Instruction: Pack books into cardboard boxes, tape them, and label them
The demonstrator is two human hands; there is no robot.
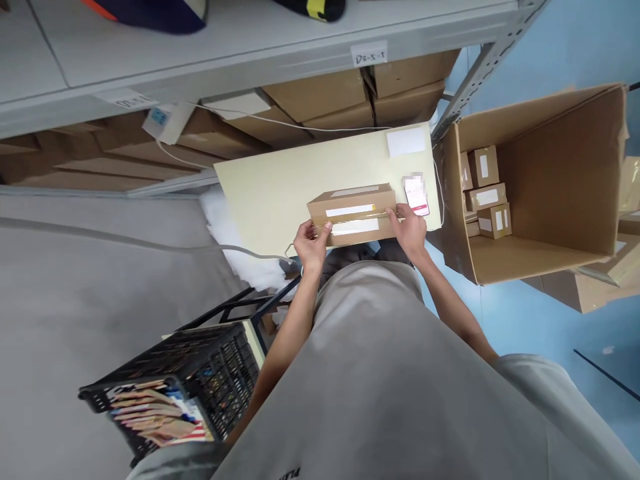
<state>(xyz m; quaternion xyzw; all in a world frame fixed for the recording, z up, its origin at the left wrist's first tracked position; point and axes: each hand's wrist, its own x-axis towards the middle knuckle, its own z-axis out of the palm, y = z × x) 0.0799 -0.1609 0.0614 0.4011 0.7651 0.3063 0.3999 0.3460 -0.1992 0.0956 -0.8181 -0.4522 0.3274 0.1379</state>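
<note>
A brown cardboard box [350,201] with white labels and a strip of shiny tape across it sits near the front edge of the pale yellow table [280,180]. Whether it is one box or two close together, I cannot tell. My left hand [312,245] grips its left end, thumb at the front corner and fingers curled at the side. At the right end, my right hand [409,231] pinches the box near the tape's edge, its fingertips partly hidden. A phone with a lit screen [417,195] lies just beyond my right hand.
To the right stands a large open carton [545,263] holding several small labelled boxes [487,197]. A grey shelf [280,57] with cartons beneath runs behind the table. At lower left is a black crate [220,373] of envelopes; white wrapping [235,233] lies beside the table.
</note>
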